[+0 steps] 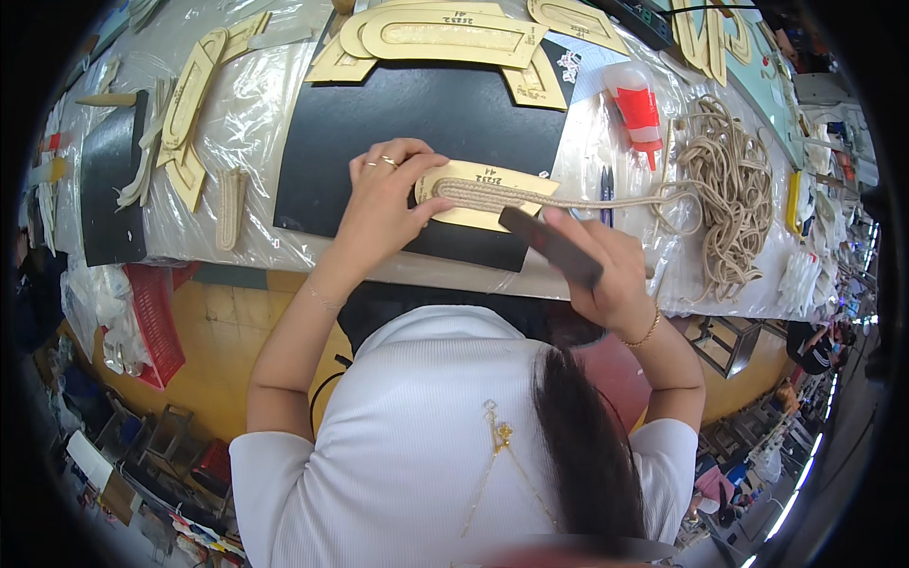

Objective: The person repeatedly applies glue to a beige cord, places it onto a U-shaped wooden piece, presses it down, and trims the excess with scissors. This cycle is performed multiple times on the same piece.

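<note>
My left hand [383,194] presses down on a tan sole-shaped template [492,194] lying on a black mat [426,123]; its thumb and fingers pinch the end of a braided beige rope [492,197] coiled along the template. From there the rope runs right to a loose heap of rope [724,189]. My right hand [606,270] grips a dark flat tool [549,246] whose tip points at the template's lower edge.
More tan templates [445,38] lie at the mat's far edge and on the left [189,104]. A red and white glue bottle [636,104] and pens [606,185] lie right of the mat. A finished rope sole [230,208] lies left. Plastic sheet [256,114] covers the table.
</note>
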`<state>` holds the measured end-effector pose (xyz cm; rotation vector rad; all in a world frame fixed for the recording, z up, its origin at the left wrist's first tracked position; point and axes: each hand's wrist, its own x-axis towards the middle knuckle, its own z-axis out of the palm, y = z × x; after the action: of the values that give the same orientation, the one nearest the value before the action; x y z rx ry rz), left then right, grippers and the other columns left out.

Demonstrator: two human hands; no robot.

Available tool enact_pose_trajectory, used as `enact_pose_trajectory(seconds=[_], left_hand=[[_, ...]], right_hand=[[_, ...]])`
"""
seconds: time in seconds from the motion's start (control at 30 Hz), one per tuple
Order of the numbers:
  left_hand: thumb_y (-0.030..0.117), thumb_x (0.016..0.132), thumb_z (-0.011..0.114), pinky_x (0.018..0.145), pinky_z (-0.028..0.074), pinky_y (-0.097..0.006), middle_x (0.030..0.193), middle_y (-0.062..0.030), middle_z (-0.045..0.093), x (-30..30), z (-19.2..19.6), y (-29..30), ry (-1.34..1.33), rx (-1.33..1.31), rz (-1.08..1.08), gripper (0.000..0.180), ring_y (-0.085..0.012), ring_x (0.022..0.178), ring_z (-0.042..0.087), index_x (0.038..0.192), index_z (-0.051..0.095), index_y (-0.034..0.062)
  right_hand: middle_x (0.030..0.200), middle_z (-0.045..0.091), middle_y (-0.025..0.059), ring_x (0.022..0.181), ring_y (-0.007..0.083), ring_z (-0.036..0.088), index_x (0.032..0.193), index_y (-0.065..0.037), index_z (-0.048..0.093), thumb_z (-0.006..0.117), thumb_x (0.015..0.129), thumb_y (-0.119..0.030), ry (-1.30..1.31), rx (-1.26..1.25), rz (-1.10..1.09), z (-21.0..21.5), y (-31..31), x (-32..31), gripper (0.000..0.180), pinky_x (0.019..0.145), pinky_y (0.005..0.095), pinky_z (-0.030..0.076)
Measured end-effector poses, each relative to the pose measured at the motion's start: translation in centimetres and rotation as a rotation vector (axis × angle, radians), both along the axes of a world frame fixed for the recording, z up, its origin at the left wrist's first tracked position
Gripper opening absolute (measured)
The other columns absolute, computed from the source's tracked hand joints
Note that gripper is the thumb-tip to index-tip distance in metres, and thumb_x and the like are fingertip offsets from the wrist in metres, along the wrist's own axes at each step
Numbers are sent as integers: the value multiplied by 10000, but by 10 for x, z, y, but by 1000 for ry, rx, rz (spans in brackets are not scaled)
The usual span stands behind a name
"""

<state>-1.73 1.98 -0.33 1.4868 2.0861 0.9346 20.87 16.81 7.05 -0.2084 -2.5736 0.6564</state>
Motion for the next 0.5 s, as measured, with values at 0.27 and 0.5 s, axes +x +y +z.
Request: enact_pose_trajectory(seconds=[0.27, 0.5], left_hand=[[216, 777, 830, 1031, 302, -424, 1204, -18, 599, -9, 1, -4, 51, -59, -21, 303, -238, 1203, 495, 1052, 738, 128], [167, 832, 773, 995, 307, -394, 1159, -40, 597, -11, 5, 1, 0, -116, -47, 356, -237, 1158, 509, 1184, 731, 138]], right_hand=[[758, 603, 42, 622, 206, 636, 1314, -127, 632, 732, 870, -209, -194, 19, 52, -11, -2, -14, 463, 510, 347, 486], [728, 584, 29, 589, 204, 601, 1306, -122, 646, 720, 785, -95, -320, 111, 89, -13, -6, -31, 527, 512, 337, 483]])
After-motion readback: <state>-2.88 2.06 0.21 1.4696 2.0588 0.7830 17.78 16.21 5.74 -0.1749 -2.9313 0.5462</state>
